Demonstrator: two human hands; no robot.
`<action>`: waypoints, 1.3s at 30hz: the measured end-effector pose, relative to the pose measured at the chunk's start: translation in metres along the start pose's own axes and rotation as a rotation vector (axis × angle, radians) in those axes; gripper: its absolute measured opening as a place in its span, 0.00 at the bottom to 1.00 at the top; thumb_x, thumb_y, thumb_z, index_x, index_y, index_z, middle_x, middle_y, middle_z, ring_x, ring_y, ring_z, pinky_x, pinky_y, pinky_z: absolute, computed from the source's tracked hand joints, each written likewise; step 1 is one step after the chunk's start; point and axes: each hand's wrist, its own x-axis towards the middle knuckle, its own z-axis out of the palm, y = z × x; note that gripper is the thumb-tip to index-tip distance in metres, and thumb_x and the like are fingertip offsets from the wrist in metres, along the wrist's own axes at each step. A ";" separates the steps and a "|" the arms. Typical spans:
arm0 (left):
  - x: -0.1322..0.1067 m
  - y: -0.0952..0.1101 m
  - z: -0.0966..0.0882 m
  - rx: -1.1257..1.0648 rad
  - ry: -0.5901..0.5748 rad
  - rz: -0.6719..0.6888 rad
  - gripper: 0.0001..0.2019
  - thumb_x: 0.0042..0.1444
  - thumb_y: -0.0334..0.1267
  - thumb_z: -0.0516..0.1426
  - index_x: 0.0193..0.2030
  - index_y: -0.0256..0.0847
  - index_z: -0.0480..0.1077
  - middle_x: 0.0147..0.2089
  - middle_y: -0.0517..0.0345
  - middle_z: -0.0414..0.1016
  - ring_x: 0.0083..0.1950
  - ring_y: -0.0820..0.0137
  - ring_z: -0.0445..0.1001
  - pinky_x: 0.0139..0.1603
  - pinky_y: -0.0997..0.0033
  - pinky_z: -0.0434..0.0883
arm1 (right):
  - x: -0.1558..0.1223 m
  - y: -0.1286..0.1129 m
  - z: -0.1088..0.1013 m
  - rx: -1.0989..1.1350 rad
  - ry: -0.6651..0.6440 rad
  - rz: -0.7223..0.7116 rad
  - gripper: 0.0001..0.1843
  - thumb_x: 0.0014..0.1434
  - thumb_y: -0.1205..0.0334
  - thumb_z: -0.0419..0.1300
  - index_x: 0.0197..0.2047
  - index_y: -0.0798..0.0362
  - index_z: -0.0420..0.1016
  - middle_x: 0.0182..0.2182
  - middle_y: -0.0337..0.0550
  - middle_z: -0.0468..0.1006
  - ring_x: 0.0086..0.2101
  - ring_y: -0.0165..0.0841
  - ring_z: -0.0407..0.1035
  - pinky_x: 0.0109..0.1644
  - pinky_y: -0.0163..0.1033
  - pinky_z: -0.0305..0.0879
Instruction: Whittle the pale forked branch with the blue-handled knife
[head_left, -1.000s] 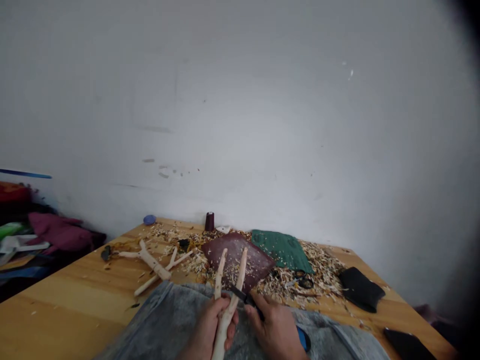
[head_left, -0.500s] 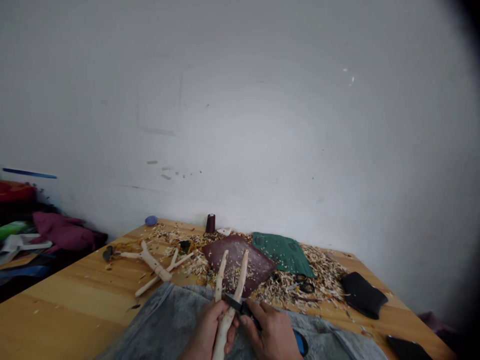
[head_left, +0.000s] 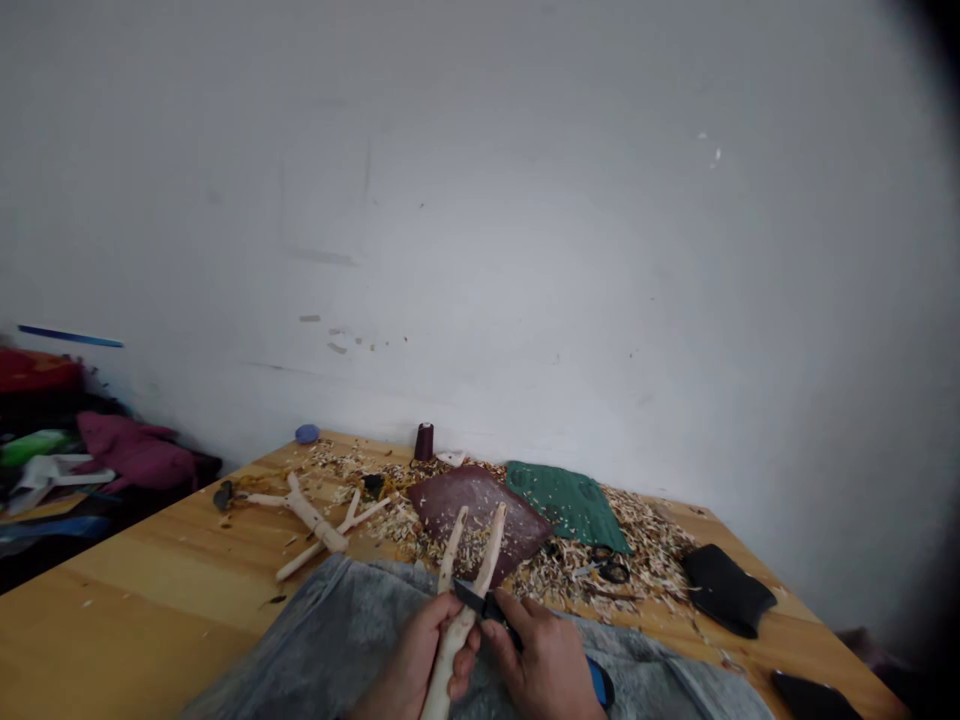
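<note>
Leaning slightly farther right than half a second ago, the stick point(head_left: 450, 648) sits in the left hand's point(head_left: 424, 638) closed grip, above the near gray cloth point(head_left: 360, 612). Right hand's point(head_left: 546, 655) grip wraps the knife point(head_left: 492, 608); blade a touch nearer the tips, across the right prong point(head_left: 492, 545), that prong apparently still being shaved.

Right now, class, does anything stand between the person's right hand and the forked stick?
Only the knife that the right hand grips: its dark blade lies across the right prong of the peeled forked stick. Nothing else visible stands between them; the left hand holds the stick lower down.
</note>
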 end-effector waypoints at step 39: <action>-0.015 0.001 0.004 0.000 -0.015 0.241 0.10 0.42 0.39 0.56 0.33 0.42 0.62 0.19 0.65 0.69 0.14 0.77 0.60 0.12 0.80 0.54 | -0.001 0.005 -0.018 0.114 0.002 -0.035 0.24 0.67 0.48 0.45 0.55 0.50 0.72 0.39 0.47 0.79 0.37 0.34 0.75 0.41 0.34 0.67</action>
